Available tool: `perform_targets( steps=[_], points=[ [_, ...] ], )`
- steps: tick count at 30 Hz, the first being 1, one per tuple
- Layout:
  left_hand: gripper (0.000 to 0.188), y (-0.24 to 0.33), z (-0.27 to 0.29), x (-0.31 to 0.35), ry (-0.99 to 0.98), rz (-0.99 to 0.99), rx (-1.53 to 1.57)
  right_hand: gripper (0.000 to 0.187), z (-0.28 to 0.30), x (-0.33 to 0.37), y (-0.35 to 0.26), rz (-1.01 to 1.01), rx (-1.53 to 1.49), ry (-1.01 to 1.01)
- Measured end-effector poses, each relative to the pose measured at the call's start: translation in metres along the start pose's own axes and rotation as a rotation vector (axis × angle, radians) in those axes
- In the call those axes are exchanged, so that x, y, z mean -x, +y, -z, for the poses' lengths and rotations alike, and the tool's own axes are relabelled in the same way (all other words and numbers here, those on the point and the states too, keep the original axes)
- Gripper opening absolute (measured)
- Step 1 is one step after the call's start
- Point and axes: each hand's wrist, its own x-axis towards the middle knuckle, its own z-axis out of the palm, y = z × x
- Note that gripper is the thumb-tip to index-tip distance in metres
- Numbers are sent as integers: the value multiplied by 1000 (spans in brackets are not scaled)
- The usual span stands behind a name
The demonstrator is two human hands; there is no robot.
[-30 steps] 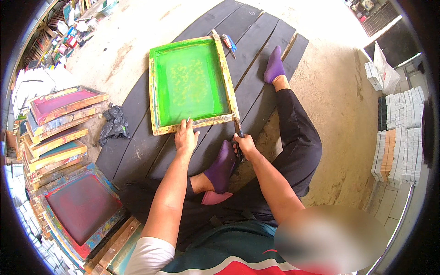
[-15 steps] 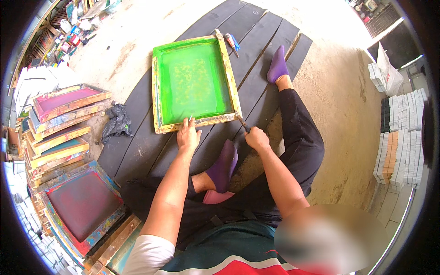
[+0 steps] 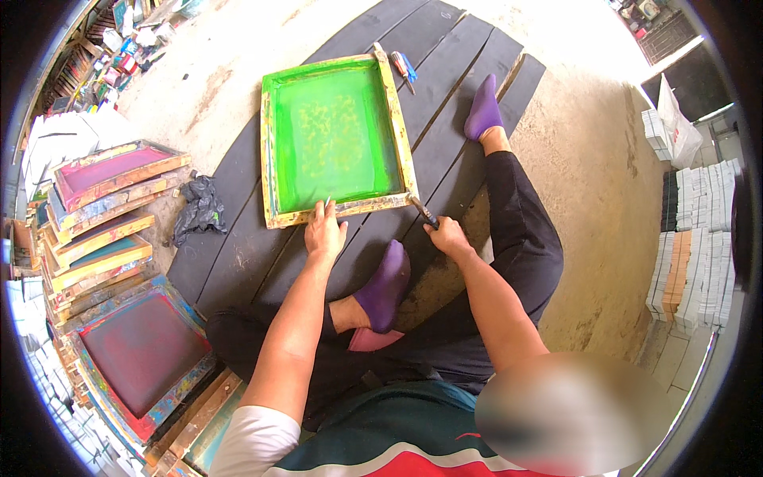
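A screen-printing frame with wooden rails and bright green mesh lies on dark planks in front of me. Yellowish marks fill the middle of the mesh. My left hand rests at the frame's near rail, fingers stretched over it and thumb apart. A tiny pale tip shows by those fingers, too small to make out. My right hand is closed round a slim dark-handled tool, whose far end meets the frame's near right corner. What kind of tool it is I cannot tell.
A screwdriver and something blue lie beyond the frame's far right corner. Crumpled black plastic sits left of it. Stacked printing frames stand at the left, white stacks at the right. My purple-socked feet flank the near right corner.
My right hand has shifted slightly, and more of the dark tool shows between it and the frame's corner. The left hand stays at the near rail.
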Motion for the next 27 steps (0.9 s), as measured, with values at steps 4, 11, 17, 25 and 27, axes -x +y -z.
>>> perform_targets(
  steps=[4, 11, 17, 25, 27],
  points=[
    [69, 5, 7, 0, -30, 30, 3, 40, 11, -9, 5, -134, -332, -272],
    [70, 5, 8, -1, -46, 50, 42, 36, 30, 13, -10, -200, -689, -396],
    [56, 7, 19, 7, 56, 71, 173, 37, 37, 32, -31, -97, -696, -418],
    [19, 28, 25, 36, 238, -78, 900, 34, 14, 69, -100, -19, -674, -712],
    [18, 29, 26, 43, 233, -40, 998, 35, 0, 72, -106, 5, -690, -725]
  ],
)
